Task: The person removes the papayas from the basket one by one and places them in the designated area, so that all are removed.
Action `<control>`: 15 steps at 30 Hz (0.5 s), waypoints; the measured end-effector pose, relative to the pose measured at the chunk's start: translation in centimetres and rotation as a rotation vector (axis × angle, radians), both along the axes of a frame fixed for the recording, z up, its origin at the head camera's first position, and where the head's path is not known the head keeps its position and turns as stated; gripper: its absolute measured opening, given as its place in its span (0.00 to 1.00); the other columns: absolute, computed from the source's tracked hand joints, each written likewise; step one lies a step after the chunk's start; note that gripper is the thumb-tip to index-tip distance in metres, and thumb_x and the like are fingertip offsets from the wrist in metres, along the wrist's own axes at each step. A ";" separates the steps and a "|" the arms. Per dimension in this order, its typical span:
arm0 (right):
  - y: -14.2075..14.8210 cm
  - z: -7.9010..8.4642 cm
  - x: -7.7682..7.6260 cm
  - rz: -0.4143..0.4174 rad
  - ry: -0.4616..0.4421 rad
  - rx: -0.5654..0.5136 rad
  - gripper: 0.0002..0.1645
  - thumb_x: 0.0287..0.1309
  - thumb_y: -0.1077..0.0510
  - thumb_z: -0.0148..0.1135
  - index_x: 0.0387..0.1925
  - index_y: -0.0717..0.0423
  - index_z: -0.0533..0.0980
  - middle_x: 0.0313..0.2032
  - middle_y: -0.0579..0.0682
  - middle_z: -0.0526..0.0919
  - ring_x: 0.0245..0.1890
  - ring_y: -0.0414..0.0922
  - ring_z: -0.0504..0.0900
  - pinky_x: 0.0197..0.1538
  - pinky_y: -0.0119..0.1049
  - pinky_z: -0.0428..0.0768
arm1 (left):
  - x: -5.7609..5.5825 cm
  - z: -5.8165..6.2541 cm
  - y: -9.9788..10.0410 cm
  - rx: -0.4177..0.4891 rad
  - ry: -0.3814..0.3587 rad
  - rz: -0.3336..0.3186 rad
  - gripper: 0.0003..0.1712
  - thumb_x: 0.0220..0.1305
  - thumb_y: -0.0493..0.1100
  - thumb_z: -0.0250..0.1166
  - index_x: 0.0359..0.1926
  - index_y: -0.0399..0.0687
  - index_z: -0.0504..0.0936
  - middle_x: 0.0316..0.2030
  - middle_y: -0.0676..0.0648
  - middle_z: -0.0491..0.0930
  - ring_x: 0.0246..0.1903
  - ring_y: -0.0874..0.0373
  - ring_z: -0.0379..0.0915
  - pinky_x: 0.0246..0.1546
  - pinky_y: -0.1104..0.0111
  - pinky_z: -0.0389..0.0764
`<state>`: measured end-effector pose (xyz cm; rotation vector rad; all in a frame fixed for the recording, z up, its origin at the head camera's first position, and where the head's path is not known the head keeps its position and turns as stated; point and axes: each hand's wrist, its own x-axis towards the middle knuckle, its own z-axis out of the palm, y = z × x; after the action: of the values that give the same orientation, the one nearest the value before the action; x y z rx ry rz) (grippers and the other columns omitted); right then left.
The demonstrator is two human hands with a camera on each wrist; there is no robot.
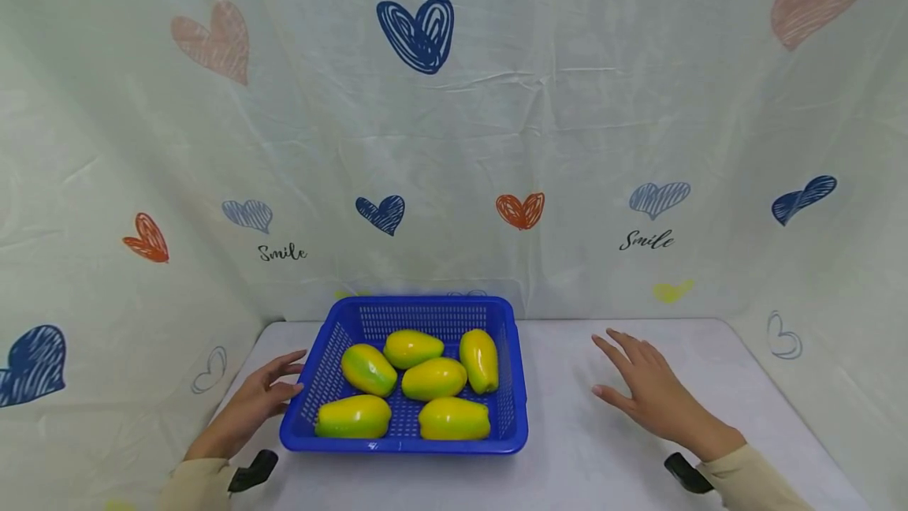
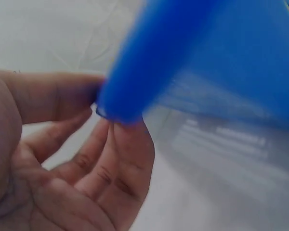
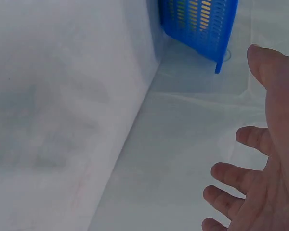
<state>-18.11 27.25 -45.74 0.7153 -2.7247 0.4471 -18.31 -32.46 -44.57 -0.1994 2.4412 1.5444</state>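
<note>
A blue plastic basket point(image 1: 404, 445) sits on the table and holds several glossy yellow-green mangoes point(image 1: 434, 379). At the basket's left side, my left hand point(image 1: 248, 404) grips the rim. In the left wrist view, the thumb and curled fingers point(image 2: 130, 163) meet at the blurred blue rim point(image 2: 139, 72). My right hand point(image 1: 660, 393) is held to the right of the basket, apart from it, with fingers spread and nothing in them. The right wrist view shows that hand's loosely bent fingers point(image 3: 236, 178) and the basket's perforated side point(image 3: 202, 29) beyond.
A white cloth covers the table point(image 1: 567, 448). Behind it and on both sides hangs a pale curtain point(image 1: 567, 132) printed with hearts and the word "Smile". Dark straps with small devices point(image 1: 686, 473) are on both wrists.
</note>
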 end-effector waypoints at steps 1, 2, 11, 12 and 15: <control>-0.4 0.2 0.1 0.012 0.009 0.002 0.45 0.62 0.49 0.76 0.74 0.61 0.69 0.70 0.70 0.70 0.68 0.68 0.69 0.65 0.71 0.66 | 0.0 -0.1 0.0 0.018 -0.007 0.012 0.41 0.78 0.40 0.60 0.82 0.36 0.53 0.73 0.24 0.61 0.54 0.49 0.80 0.56 0.54 0.84; -0.8 0.5 0.2 0.022 0.013 0.003 0.45 0.62 0.49 0.76 0.74 0.60 0.69 0.70 0.69 0.70 0.68 0.68 0.69 0.65 0.71 0.66 | -0.1 -0.2 -0.1 0.032 -0.012 0.019 0.40 0.78 0.39 0.60 0.82 0.36 0.52 0.74 0.24 0.60 0.53 0.51 0.80 0.55 0.56 0.84; -4.8 2.9 0.4 0.070 -0.068 0.048 0.48 0.62 0.45 0.77 0.78 0.50 0.67 0.74 0.61 0.68 0.70 0.64 0.71 0.68 0.71 0.70 | -0.4 -0.6 -0.3 0.080 -0.048 0.063 0.38 0.78 0.37 0.59 0.81 0.34 0.57 0.75 0.25 0.58 0.52 0.53 0.78 0.54 0.57 0.84; -5.1 3.1 0.3 0.086 -0.070 0.055 0.48 0.62 0.45 0.77 0.78 0.49 0.66 0.75 0.61 0.68 0.70 0.64 0.71 0.68 0.70 0.70 | -0.3 -0.6 -0.3 0.085 -0.049 0.064 0.37 0.78 0.37 0.59 0.81 0.34 0.57 0.75 0.25 0.58 0.52 0.53 0.78 0.54 0.56 0.84; -6.2 3.3 0.1 0.151 -0.078 0.070 0.49 0.62 0.46 0.77 0.79 0.47 0.66 0.76 0.59 0.67 0.70 0.62 0.71 0.69 0.68 0.72 | -0.3 -0.7 -0.3 0.100 -0.050 0.068 0.37 0.78 0.37 0.59 0.81 0.34 0.57 0.75 0.26 0.57 0.51 0.54 0.78 0.55 0.56 0.84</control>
<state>-18.04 21.07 -42.40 0.9458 -2.7823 0.4230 -18.64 -32.71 -45.30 -0.3023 2.3347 1.6647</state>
